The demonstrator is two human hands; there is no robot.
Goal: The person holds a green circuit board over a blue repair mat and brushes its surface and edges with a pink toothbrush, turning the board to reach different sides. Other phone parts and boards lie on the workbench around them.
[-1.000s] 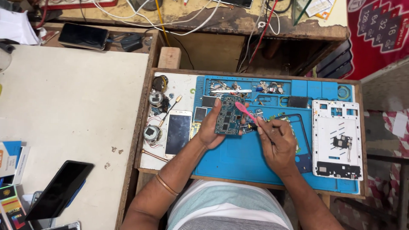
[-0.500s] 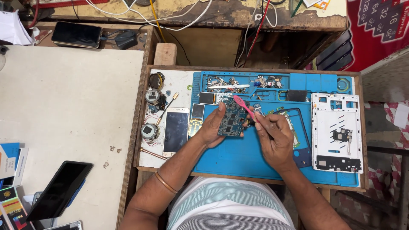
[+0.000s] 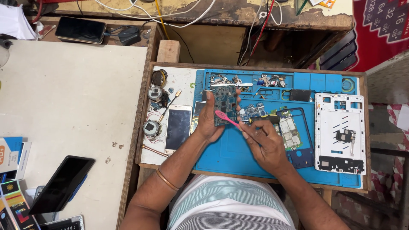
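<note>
Circuit board (image 3: pixel 224 104), bluish-green and packed with little chips, held up off the blue repair mat (image 3: pixel 232 155) near the mat's upper left area, tilted a bit toward the camera. Gripped by the left hand (image 3: pixel 210 121), thumb on the near edge and fingers curled round the far side, so clamped on the board's edges. Thin gold bangle (image 3: pixel 166 179) on that wrist.

Pink brush (image 3: pixel 226 119), looks like a toothbrush, pinched between thumb and forefingers of the right hand (image 3: pixel 266 144), the rest of the fingers folded in. Bristle end touching the lower part of the board, handle running down and right into the hand.

Just right of the board, lying on the mat: a smaller blue board (image 3: pixel 252 112), then a dark tablet frame (image 3: pixel 298 136) with a green board inside it. Further right, well apart from the hands, a white tablet back shell (image 3: pixel 339 133) with a small dark part in the middle. Along the mat's top trays, a scatter of small metal parts (image 3: pixel 270 80).

Left of the mat, on the white bit of the wooden tray (image 3: pixel 144 127): white smartphone (image 3: pixel 178 128) face up, a few round metal components (image 3: pixel 152 127) beside it, thin probe-like tool too.

Off on the pale table (image 3: pixel 72 93) to the left: black phone (image 3: pixel 62 184) near the bottom, another dark phone (image 3: pixel 80 30) at the top, colourful boxes (image 3: pixel 12 200) in the corner. Tangle of cables (image 3: pixel 179 10) across the back shelf.
</note>
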